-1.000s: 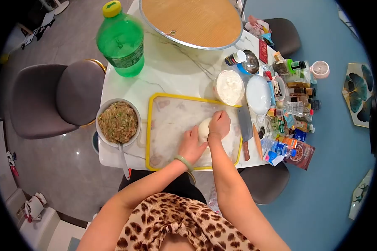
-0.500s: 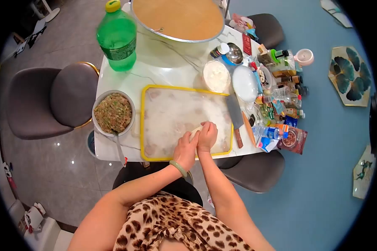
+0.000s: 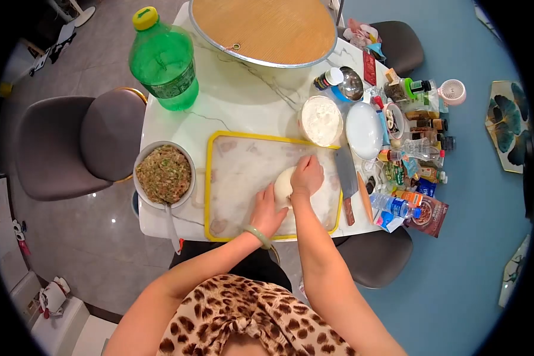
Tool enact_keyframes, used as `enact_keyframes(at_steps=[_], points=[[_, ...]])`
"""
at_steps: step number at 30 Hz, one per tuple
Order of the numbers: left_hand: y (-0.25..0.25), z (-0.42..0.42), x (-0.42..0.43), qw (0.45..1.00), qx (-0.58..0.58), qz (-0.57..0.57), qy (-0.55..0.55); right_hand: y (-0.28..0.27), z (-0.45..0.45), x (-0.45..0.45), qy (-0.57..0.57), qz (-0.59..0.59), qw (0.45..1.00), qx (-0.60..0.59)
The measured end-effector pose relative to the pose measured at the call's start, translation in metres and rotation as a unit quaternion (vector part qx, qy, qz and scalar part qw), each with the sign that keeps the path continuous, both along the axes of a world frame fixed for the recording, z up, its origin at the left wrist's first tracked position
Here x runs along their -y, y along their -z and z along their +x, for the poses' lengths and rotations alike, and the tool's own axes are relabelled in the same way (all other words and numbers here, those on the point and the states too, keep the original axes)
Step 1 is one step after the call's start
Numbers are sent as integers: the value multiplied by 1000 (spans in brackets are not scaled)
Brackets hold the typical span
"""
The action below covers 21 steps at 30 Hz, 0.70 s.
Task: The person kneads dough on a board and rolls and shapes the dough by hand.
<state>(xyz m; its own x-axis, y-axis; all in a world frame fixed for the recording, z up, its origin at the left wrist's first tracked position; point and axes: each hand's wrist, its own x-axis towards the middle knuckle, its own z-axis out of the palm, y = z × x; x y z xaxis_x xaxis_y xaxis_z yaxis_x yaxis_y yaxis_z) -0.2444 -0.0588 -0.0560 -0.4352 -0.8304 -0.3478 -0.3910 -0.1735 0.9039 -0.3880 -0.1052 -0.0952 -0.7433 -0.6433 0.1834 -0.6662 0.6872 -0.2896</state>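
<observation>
A smooth white lump of dough (image 3: 283, 186) lies on a flour-dusted cutting board (image 3: 243, 141) with a yellow rim. My left hand (image 3: 268, 212), a green bangle at its wrist, rests against the dough's lower left edge with fingers stretched and thumb apart. On the dough's right side, my right hand (image 3: 308, 176) has its fingers curled over and gripping it; the fingertips are hidden. Just beyond the board stands a bowl of white flour (image 3: 322, 120). A cleaver (image 3: 346, 169) lies along the board's right edge.
At the left, a bowl of minced filling (image 3: 164, 174) holds a spoon (image 3: 173, 228). Behind it stands a big green bottle (image 3: 166, 65). A large round lid-like disc (image 3: 267, 26) covers the far side. A white oval dish (image 3: 364, 131) and several seasoning bottles crowd the right edge.
My hands have moved apart, and the dough now shows between them. The right hand has shifted up and right, curling over it. The whole view has shifted slightly.
</observation>
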Motion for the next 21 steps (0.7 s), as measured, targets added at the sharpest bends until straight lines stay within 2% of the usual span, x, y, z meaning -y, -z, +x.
enact_keyframes(at_steps=[4, 6, 7, 8, 9, 10, 12, 14, 17, 18, 20, 21], points=[[7, -24, 6, 998, 3, -32, -54, -6, -5, 9, 53, -19, 996, 63], [5, -29, 13, 997, 13, -61, -47, -12, -9, 7, 84, -53, 969, 225], [5, -27, 13, 996, 17, -75, -37, -14, -17, 5, 84, -61, 970, 220], [5, -25, 14, 996, 20, -88, -26, -17, -26, -2, 97, -148, 880, 441], [-9, -17, 10, 994, 23, -111, -8, -18, -31, -13, 105, -225, 733, 633], [-18, -11, 4, 991, 25, -131, 13, -24, -25, -28, 113, -230, 734, 629], [-30, -1, -12, 983, 38, -168, 68, -34, -2, -55, 40, -139, 841, 521], [-33, 12, -31, 970, 55, -203, 120, -43, 33, -76, -14, -90, 950, 299], [-17, 16, -40, 965, 92, -219, 106, -24, 45, -79, -29, -145, 965, 219], [-15, 19, -36, 967, 96, -213, 103, -20, 47, -75, -72, -128, 983, 114], [-11, 24, -23, 972, 91, -190, 105, -13, 49, -65, -123, -106, 987, 18], [-8, 24, -17, 973, 97, -184, 103, -13, 47, -57, -109, -79, 991, -6]])
